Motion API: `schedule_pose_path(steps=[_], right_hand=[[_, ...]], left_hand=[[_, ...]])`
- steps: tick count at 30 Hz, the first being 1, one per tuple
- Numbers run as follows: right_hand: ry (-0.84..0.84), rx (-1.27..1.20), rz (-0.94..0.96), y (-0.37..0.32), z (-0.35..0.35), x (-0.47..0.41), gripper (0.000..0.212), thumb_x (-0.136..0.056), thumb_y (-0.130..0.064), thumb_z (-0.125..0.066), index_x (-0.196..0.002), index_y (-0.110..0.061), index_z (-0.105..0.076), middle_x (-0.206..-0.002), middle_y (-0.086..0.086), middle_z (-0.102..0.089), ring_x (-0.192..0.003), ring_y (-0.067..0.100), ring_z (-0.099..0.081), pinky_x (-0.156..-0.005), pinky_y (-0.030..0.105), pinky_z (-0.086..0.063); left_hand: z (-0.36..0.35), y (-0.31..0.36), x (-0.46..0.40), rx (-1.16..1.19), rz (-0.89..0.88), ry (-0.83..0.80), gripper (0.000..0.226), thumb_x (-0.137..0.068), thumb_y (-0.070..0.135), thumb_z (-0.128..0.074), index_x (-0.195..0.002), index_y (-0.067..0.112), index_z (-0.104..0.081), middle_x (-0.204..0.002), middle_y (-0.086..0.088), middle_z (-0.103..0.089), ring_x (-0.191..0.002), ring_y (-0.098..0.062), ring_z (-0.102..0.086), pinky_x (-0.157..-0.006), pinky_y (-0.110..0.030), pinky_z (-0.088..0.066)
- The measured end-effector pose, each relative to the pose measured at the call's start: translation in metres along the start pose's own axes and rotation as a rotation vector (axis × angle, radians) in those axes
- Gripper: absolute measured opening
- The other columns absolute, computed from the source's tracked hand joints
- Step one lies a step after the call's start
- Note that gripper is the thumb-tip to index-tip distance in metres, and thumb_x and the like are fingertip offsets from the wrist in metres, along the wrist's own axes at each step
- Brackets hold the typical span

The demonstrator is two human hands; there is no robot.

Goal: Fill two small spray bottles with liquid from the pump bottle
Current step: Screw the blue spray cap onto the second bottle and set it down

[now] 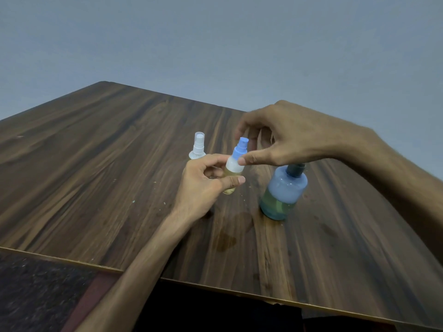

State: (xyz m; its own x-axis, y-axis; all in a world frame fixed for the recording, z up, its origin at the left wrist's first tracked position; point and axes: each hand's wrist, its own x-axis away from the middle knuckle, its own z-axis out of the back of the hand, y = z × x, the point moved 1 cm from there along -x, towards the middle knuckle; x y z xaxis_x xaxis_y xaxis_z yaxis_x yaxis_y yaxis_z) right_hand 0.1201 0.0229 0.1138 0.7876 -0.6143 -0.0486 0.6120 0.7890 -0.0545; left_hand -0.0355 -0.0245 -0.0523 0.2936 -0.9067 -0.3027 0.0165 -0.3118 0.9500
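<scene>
- White-capped spray bottle (198, 147): upright on the wooden table (96, 168), partly hidden behind the left hand.
- Left hand (203, 185): fingers and thumb curled round the blue-capped spray bottle (236, 161) (yellowish liquid inside).
- Right hand (282, 137): thumb touching that bottle's collar, fingers arched over the nozzle.
- Blue pump bottle (282, 190): upright, just right, part full.

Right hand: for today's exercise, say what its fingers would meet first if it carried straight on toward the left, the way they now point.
Probably the blue spray head of the small bottle that the left hand holds: the right hand arches around it, thumb beside its collar. Beyond stands the white spray bottle; depth is unclear.
</scene>
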Motion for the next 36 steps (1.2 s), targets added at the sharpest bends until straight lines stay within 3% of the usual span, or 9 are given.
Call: schedule_pose_path(steps=[2, 6, 10, 13, 17, 21, 24, 30, 36], right_hand=[[-0.029, 0.009, 0.054, -0.001, -0.002, 0.001, 0.008, -0.092, -0.041, -0.074, -0.094, -0.033, -0.073, -0.072, -0.026, -0.068, -0.071, 0.001, -0.063, -0.062, 0.02, -0.043], [0.101, 0.123, -0.021, 0.003, -0.015, -0.007, 0.05, -0.096, -0.063, -0.061, -0.062, -0.026, -0.056, -0.052, -0.007, -0.057, -0.052, 0.012, -0.05, -0.055, 0.031, -0.037], [0.044, 0.047, -0.028, 0.001, -0.012, -0.003, 0.028, -0.091, -0.067, -0.063, -0.084, -0.04, -0.062, -0.069, -0.018, -0.067, -0.068, 0.001, -0.063, -0.062, 0.029, -0.046], [0.03, 0.07, -0.023, -0.001, -0.014, -0.002, 0.038, -0.098, -0.05, -0.067, -0.068, -0.033, -0.052, -0.059, -0.009, -0.058, -0.059, 0.007, -0.055, -0.057, 0.028, -0.035], [0.092, 0.11, -0.055, -0.004, -0.021, 0.0, 0.045, -0.097, -0.066, -0.056, -0.075, -0.027, -0.058, -0.061, -0.009, -0.058, -0.058, 0.009, -0.052, -0.057, 0.03, -0.034], [0.075, 0.039, 0.025, -0.005, -0.025, 0.002, 0.013, -0.099, -0.042, -0.065, -0.096, -0.029, -0.066, -0.064, -0.019, -0.058, -0.067, -0.005, -0.059, -0.06, 0.021, -0.033], [0.1, 0.015, 0.035, -0.002, -0.028, -0.002, 0.013, -0.1, -0.036, -0.067, -0.095, -0.024, -0.07, -0.06, -0.023, -0.057, -0.067, -0.007, -0.059, -0.058, 0.015, -0.03], [0.083, -0.051, 0.045, -0.002, -0.028, -0.001, 0.003, -0.096, -0.022, -0.071, -0.095, -0.024, -0.074, -0.059, -0.02, -0.06, -0.067, -0.006, -0.061, -0.059, 0.009, -0.04], [0.098, -0.034, -0.029, -0.003, -0.032, 0.0, 0.011, -0.096, -0.027, -0.068, -0.094, -0.018, -0.075, -0.061, -0.021, -0.062, -0.069, 0.003, -0.065, -0.057, 0.015, -0.038]], left_hand=[[0.0, -0.001, 0.0, -0.03, -0.007, -0.005, 0.045, -0.054, 0.048, -0.095, -0.097, 0.037, -0.087, -0.094, -0.031, -0.072, -0.085, -0.048, -0.07, -0.09, -0.069, -0.062], [-0.002, -0.002, 0.002, -0.025, 0.002, -0.016, 0.043, -0.055, 0.048, -0.095, -0.097, 0.038, -0.086, -0.092, -0.033, -0.069, -0.081, -0.038, -0.069, -0.089, -0.069, -0.063], [0.0, -0.002, 0.0, -0.01, 0.005, -0.001, 0.043, -0.056, 0.048, -0.095, -0.097, 0.037, -0.087, -0.082, -0.022, -0.071, -0.081, -0.044, -0.069, -0.089, -0.07, -0.062], [0.0, -0.001, 0.001, -0.038, 0.002, -0.008, 0.041, -0.059, 0.045, -0.096, -0.097, 0.037, -0.086, -0.09, -0.027, -0.073, -0.09, -0.053, -0.071, -0.091, -0.07, -0.062], [0.001, -0.002, 0.001, -0.037, -0.004, -0.015, 0.034, -0.062, 0.034, -0.097, -0.094, 0.038, -0.086, -0.079, -0.012, -0.072, -0.078, -0.034, -0.07, -0.089, -0.056, -0.067], [0.001, -0.002, 0.001, -0.035, -0.013, -0.037, 0.037, -0.058, 0.045, -0.096, -0.093, 0.039, -0.086, -0.088, -0.024, -0.071, -0.08, -0.034, -0.067, -0.091, -0.062, -0.065], [0.001, -0.003, 0.001, -0.034, -0.008, -0.04, 0.036, -0.057, 0.049, -0.093, -0.091, 0.038, -0.085, -0.09, -0.028, -0.071, -0.08, -0.029, -0.068, -0.09, -0.068, -0.063], [0.002, -0.002, 0.002, -0.012, 0.0, -0.042, 0.035, -0.064, 0.028, -0.095, -0.098, 0.036, -0.087, -0.089, -0.023, -0.075, -0.08, -0.022, -0.072, -0.09, -0.065, -0.066], [0.0, -0.004, 0.002, -0.013, -0.029, -0.014, 0.044, -0.069, 0.006, -0.103, -0.092, 0.041, -0.087, -0.086, -0.009, -0.078, -0.079, -0.013, -0.07, -0.077, -0.039, -0.065]])
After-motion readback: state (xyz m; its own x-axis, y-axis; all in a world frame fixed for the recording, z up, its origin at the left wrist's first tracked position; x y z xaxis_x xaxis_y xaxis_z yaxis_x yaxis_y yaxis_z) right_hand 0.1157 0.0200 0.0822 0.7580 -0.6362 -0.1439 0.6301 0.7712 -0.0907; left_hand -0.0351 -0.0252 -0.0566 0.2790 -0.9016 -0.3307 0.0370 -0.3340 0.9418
